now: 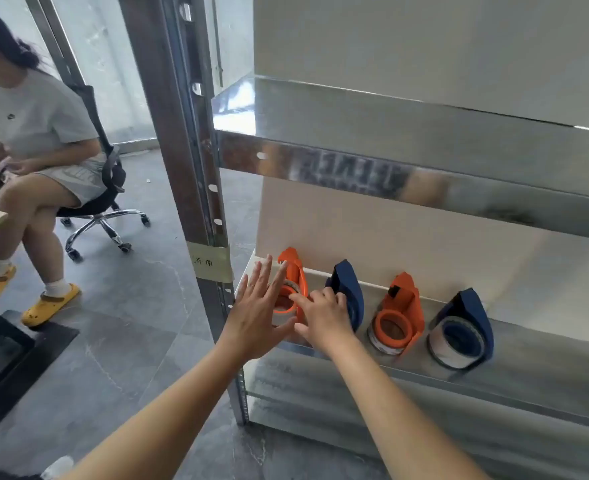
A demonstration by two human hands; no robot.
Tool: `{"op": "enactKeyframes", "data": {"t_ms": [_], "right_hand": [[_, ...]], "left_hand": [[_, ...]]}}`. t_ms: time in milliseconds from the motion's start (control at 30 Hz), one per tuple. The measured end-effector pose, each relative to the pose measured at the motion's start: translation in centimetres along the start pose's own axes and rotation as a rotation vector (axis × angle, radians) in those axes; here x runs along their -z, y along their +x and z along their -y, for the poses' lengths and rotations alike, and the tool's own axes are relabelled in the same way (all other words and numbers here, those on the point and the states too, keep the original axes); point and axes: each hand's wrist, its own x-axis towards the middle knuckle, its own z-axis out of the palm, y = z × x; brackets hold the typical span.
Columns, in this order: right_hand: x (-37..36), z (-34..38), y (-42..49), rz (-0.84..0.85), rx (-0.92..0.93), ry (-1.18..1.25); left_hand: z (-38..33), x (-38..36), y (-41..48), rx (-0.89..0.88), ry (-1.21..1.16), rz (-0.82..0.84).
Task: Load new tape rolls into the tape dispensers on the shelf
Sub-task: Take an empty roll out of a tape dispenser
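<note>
Several tape dispensers stand in a row on the lower metal shelf (528,344): an orange one (294,271) at the far left, a blue one (350,289), a second orange one (402,313) and a second blue one (464,327), each with a tape roll in it. My left hand (256,313) is spread flat with straight fingers in front of the leftmost orange dispenser and its roll. My right hand (324,315) sits between the first two dispensers, index finger stretched toward the orange one's roll, other fingers curled in front of the blue one. Whether it grips anything is hidden.
A shiny upper shelf (424,157) overhangs the dispensers. The rack's steel upright (196,174) with a taped label (211,263) stands just left of my hands. A person sits on a wheeled office chair (106,209) at left, beside a table edge and a black base.
</note>
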Motion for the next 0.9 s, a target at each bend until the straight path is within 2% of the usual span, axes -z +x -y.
{"op": "enactKeyframes", "data": {"t_ms": [267,433,533,633,733,833,900], "right_hand": [[-0.4,0.6,2.3,-0.05,0.029,-0.064],[-0.6,-0.3,1.8,-0.117,0.025,0.251],[0.7,-1.3,0.4,-0.155,0.026,0.554],[2.9,-2.4,-1.5,-0.185,0.006,0.883],[4.0,-3.5,-2.8,-0.204,-0.013,1.046],[4.6,-4.0,-3.8,-0.18,-0.044,1.114],[4.7,-4.4,-4.4,-0.17,-0.038,1.136]], "left_hand": [[-0.2,0.5,0.5,0.084,-0.051,0.008],[-0.8,1.0,0.9,0.073,-0.031,0.006],[-1.5,1.8,1.3,0.08,-0.093,-0.014],[-3.2,2.9,1.8,0.197,-0.421,-0.024],[-4.9,4.0,2.2,0.387,-0.814,-0.092],[-5.8,5.2,2.4,0.532,-1.27,0.094],[-6.2,5.7,2.4,0.488,-1.386,0.196]]}}
